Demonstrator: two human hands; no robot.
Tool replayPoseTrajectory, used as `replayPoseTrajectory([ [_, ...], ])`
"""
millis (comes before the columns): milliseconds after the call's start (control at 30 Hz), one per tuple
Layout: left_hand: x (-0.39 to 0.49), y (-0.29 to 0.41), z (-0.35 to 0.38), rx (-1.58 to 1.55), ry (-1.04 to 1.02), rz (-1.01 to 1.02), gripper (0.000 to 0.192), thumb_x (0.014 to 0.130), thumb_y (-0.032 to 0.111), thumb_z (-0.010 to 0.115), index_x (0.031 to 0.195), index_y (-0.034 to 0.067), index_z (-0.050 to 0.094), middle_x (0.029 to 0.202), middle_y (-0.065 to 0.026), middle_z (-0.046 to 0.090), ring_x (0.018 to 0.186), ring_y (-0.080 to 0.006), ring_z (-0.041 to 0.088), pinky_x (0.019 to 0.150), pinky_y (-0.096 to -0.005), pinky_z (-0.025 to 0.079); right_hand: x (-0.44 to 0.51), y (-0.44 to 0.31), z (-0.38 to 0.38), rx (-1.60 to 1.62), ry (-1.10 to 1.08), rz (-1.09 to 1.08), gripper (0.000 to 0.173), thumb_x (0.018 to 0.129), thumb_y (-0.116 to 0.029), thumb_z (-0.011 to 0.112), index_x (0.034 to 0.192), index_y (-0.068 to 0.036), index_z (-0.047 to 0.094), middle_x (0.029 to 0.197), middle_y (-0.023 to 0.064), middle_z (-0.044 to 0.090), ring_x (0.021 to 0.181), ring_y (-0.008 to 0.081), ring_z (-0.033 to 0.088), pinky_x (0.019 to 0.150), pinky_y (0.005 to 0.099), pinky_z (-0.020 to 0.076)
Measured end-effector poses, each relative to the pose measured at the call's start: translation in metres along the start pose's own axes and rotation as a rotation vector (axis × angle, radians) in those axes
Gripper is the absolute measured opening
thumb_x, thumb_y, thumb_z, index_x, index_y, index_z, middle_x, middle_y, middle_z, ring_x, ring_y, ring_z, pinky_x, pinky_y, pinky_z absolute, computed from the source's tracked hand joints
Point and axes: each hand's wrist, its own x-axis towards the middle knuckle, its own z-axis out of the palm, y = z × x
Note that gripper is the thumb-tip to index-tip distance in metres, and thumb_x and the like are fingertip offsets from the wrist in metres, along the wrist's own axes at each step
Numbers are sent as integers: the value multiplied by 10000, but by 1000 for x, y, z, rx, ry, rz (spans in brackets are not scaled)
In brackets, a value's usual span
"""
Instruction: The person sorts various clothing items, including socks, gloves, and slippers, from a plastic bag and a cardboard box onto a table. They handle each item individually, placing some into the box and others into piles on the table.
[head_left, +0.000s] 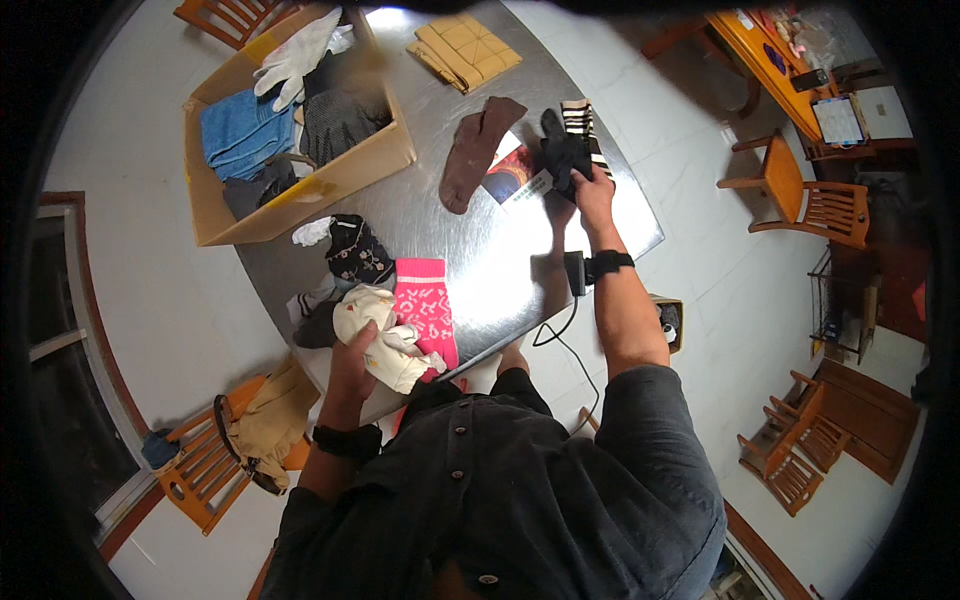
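My left hand grips a cream cloth item with small coloured prints at the table's near left. Beside it lies a pink patterned sock. A black floral cloth item, a white bit of cloth and a dark grey cloth piece lie close by. At the right, my right hand has its fingers on a black cloth item, possibly a glove, which partly covers a striped sock. A brown sock lies left of it, over part of a printed card.
A cardboard box of clothes and gloves stands at the back left of the metal table. A folded tan cloth lies at the back. A cable hangs from my right wrist device. Wooden chairs stand around.
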Motion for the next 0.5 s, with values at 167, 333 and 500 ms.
replayPoseTrajectory([
  [167,16,7,6,-464,97,-312,419,942,92,546,1335,-17,452,1207,-152,601,1051,-279,639,888,-424,548,-43,-14,-31,991,-364,151,304,945,-103,483,1226,-37,578,1074,92,656,933,228,633,790,349,523],
  [333,25,7,16,-389,68,-334,418,970,109,496,1366,-1,421,1219,-168,596,1084,-299,625,931,-449,525,-84,-1,-30,1327,-520,287,363,969,-266,460,1222,-39,589,1126,129,651,975,287,625,868,435,505],
  [500,23,2,24,-359,35,-339,434,928,73,558,1342,-9,453,1184,-149,613,1041,-286,643,899,-432,540,-109,13,-29,1446,-631,324,398,975,-300,439,1249,-47,579,1162,140,641,1013,288,613,922,459,476],
])
